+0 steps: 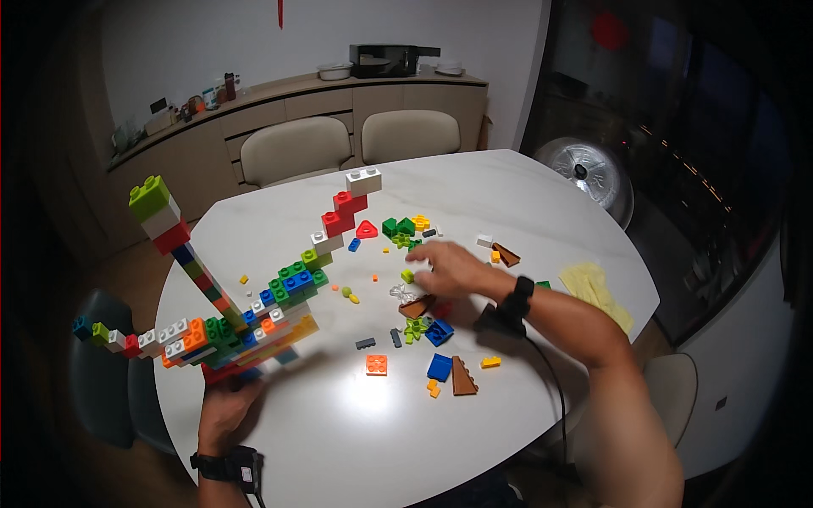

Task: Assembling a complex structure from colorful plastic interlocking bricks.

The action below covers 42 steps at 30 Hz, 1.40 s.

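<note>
A large model of toy building bricks point(241, 340) stands at the left of the table, with one tall column and two stepped arms. My left hand point(230, 403) holds its red base at the near side; the fingertips are hidden behind the bricks. Over the loose pieces hovers my right hand point(452, 268), thumb and index finger apart with nothing seen between them. Close to its thumb lies a small lime-green brick point(407, 275). Dark green bricks point(398, 227) lie beyond the fingers. Under the wrist are a brown sloped brick point(416, 307) and a clear plastic piece point(401, 293).
Several pieces lie nearer me on the white table point(305, 438): an orange brick point(376, 365), a blue brick point(439, 367) and a brown slope point(464, 376). A yellow cloth point(594, 295) is at the right. A black cable point(559, 394) trails from my right wrist. Chairs point(411, 132) surround the table.
</note>
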Tool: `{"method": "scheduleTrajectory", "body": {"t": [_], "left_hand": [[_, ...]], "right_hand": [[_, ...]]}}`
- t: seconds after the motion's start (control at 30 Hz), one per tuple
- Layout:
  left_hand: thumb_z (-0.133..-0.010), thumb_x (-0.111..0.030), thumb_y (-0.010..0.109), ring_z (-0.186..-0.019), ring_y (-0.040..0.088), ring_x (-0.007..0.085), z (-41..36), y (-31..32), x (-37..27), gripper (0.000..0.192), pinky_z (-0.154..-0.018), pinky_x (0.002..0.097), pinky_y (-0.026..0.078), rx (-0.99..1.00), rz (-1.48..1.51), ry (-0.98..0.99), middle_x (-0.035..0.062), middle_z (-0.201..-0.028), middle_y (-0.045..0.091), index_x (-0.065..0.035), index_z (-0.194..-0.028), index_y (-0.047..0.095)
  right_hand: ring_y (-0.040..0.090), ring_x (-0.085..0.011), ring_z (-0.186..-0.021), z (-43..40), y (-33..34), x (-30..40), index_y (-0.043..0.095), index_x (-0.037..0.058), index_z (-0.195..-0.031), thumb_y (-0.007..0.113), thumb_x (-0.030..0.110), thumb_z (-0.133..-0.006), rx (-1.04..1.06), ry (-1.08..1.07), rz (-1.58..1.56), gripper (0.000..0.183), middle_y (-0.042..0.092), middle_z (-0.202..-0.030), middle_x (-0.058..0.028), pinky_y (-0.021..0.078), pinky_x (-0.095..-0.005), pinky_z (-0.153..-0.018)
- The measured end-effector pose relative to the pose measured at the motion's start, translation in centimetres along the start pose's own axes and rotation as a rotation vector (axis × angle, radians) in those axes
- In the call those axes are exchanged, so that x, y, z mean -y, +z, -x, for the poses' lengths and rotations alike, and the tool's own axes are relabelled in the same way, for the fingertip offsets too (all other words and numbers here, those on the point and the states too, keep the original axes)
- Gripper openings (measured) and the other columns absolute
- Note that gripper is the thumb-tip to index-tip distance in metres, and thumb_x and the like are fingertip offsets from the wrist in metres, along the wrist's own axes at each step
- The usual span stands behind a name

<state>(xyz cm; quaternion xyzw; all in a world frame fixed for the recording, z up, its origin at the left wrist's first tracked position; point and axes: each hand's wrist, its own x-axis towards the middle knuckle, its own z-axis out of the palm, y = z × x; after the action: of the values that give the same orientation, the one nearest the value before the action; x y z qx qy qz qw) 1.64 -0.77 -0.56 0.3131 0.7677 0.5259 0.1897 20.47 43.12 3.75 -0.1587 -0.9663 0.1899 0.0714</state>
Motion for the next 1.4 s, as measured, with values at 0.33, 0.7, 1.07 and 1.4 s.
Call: {"method": "scheduleTrajectory", "body": {"t": [0.33,0.7,1.07,1.4], "left_hand": [[-0.088,-0.008,0.077,-0.109,0.065,0.0211,-0.3,-0.5,0.0,0.047,-0.098,0.0373,0.052,0.03,-0.128,-0.053,0.0119,-0.124,0.071,0.0006,-0.132,0.064],[-0.088,-0.002,0.075,-0.114,0.065,0.0221,-0.2,-0.1,-0.4,0.05,-0.102,0.0379,0.051,0.031,-0.099,-0.099,0.0104,-0.127,0.07,0.0013,-0.136,0.062],[-0.088,-0.001,0.076,-0.112,0.063,0.0192,0.2,-1.1,2.1,0.049,-0.101,0.0362,0.051,0.06,-0.387,0.122,0.0079,-0.126,0.068,0.0019,-0.135,0.061],[-0.087,-0.001,0.074,-0.112,0.062,0.02,-0.4,-0.1,0.2,0.049,-0.101,0.036,0.049,0.025,-0.006,-0.022,0.0094,-0.125,0.067,0.0029,-0.133,0.06]], "right_hand": [[0.064,-0.0399,-0.127,-11.4,0.7,0.4,0.07,0.0051,-0.138,0.067,0.011,-0.088,0.035,-0.232,0.12,0.05,0.068,-0.136,-0.0239,0.05,-0.0455,-0.112],[0.07,-0.0378,-0.114,-12.4,5.2,1.6,0.077,0.0043,-0.108,0.069,0.008,-0.084,0.135,-0.273,0.14,0.026,0.075,-0.117,-0.0201,0.0574,-0.0459,-0.092],[0.07,-0.0394,-0.101,-0.7,2.1,5.1,0.072,-0.0015,-0.114,0.066,0.015,-0.092,0.171,-0.381,-0.069,0.028,0.073,-0.112,-0.022,0.0564,-0.0461,-0.092],[0.068,-0.0397,-0.089,7.4,6.3,11.0,0.065,-0.0014,-0.1,0.066,0.014,-0.098,0.232,-0.518,-0.076,0.015,0.064,-0.104,-0.0196,0.0561,-0.0496,-0.079]]}}
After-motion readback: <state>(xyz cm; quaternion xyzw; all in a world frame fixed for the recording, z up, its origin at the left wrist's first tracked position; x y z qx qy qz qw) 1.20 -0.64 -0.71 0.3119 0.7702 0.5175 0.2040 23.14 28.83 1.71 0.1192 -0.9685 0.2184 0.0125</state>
